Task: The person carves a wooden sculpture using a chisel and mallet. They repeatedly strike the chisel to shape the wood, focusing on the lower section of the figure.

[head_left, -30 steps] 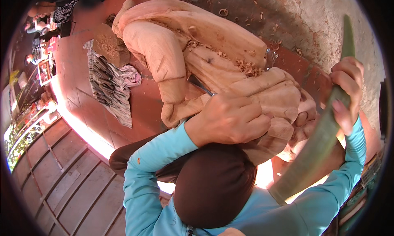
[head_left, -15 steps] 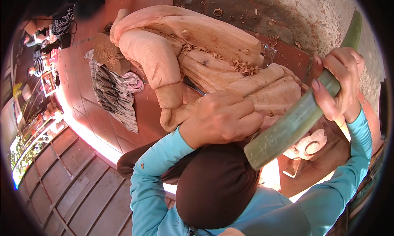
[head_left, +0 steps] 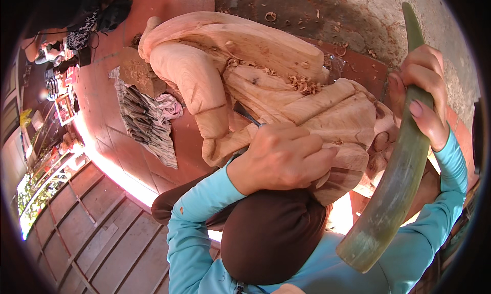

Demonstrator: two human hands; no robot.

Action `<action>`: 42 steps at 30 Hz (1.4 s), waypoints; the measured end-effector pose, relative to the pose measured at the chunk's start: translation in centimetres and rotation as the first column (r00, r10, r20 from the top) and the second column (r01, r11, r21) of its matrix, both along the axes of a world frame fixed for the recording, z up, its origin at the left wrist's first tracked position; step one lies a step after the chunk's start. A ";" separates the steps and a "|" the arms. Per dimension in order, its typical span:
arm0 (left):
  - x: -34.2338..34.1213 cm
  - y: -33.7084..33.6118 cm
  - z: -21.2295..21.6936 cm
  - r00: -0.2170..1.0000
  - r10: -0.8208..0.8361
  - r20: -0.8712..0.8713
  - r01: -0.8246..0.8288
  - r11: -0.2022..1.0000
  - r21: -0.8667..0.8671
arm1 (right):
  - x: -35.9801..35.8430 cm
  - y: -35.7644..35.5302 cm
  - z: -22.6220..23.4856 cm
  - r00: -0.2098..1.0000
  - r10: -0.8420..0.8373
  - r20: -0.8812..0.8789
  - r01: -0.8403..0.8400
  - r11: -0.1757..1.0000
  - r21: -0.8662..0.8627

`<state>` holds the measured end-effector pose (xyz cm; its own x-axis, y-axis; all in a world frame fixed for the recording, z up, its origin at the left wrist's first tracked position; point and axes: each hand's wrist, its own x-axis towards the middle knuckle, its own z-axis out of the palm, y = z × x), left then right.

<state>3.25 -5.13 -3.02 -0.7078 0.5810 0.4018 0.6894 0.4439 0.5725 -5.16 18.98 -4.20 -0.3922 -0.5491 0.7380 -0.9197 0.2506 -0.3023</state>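
A large pale wooden carving (head_left: 266, 84), roughed out like a robed figure lying on its side, fills the middle of the scene and rests partly on the person's knee (head_left: 273, 232), which is covered in dark brown cloth. Wood shavings (head_left: 302, 81) lie in its folds and are scattered over the grey ground on the far side.

On the right, the right hand (head_left: 422, 97) is wrapped tightly around the narrow upper end of a long, curved, greenish horn-shaped mallet (head_left: 396, 176), lifted with its thick end pointing near and down.

At the centre, the left hand (head_left: 284, 158) is closed in a fist around a chisel (head_left: 245, 114); only the dark blade shows, its tip set in the groove between the figure's arm and body. Both sleeves are turquoise.

To the left, on the reddish tiled floor (head_left: 102, 120), a cloth roll of carving tools (head_left: 143, 120) lies open, well apart from the work.

My worry is the heavy mallet: it hangs right beside the left knuckles, so a glancing swing could strike them. With the carving only propped on the knee, a hard blow might also shift it and let the blade skid across the finished surface.
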 end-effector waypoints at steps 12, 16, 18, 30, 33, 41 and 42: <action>-1.0 -1.3 0.0 0.998 0.042 0.050 -0.039 0.998 -0.048 | -0.5 -0.1 0.0 0.994 -0.060 -0.092 0.062 0.998 0.015; -1.0 -1.1 0.0 0.995 0.048 0.088 -0.045 0.999 -0.028 | -0.3 -0.5 0.9 0.981 -0.119 -0.153 0.146 0.972 0.183; -1.1 -1.3 0.0 0.995 0.046 0.094 -0.041 0.998 -0.053 | -0.3 -0.1 0.8 0.977 -0.118 -0.177 0.153 0.969 0.194; -0.4 -0.8 0.2 0.997 0.033 0.068 -0.031 0.999 -0.033 | -0.7 -0.6 -0.2 0.975 -0.032 -0.222 0.050 0.996 0.073; -0.9 -1.3 0.2 0.998 0.038 0.056 -0.035 0.998 -0.051 | 0.0 -0.7 0.5 0.997 0.002 -0.078 0.001 0.999 0.040; -1.3 -1.9 0.6 0.991 0.042 0.125 -0.019 0.983 -0.180 | -0.2 -0.7 0.9 0.960 -0.111 -0.257 0.158 0.973 0.170; -1.1 -1.9 0.8 0.989 0.049 0.141 -0.020 0.980 -0.200 | -0.3 -0.5 0.8 0.956 -0.102 -0.276 0.151 0.975 0.164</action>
